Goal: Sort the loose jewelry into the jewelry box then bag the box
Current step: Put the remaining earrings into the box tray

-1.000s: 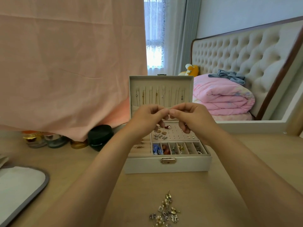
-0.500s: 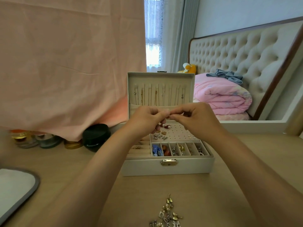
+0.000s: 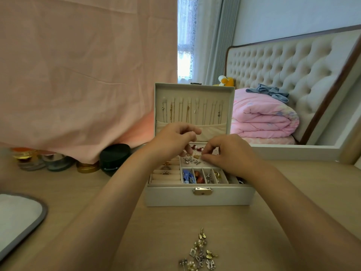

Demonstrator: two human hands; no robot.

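Observation:
A cream jewelry box stands open on the wooden table, its lid upright with thin necklaces hanging inside. Small front compartments hold blue, red and metal pieces; earrings sit on the perforated panel behind them. My right hand is low over that panel, fingertips pinched together on an earring too small to make out. My left hand hovers just left of it, fingers curled and pinched; whether it holds anything is unclear. A pile of loose jewelry lies on the table near me.
A grey-rimmed white tray sits at the left edge. A black jar and several small jars stand under a hanging pink cloth. A bed with a folded pink quilt is behind the table.
My hands were pinched together in front of the lid. They have parted, and the right hand has dropped down to the earring panel inside the box.

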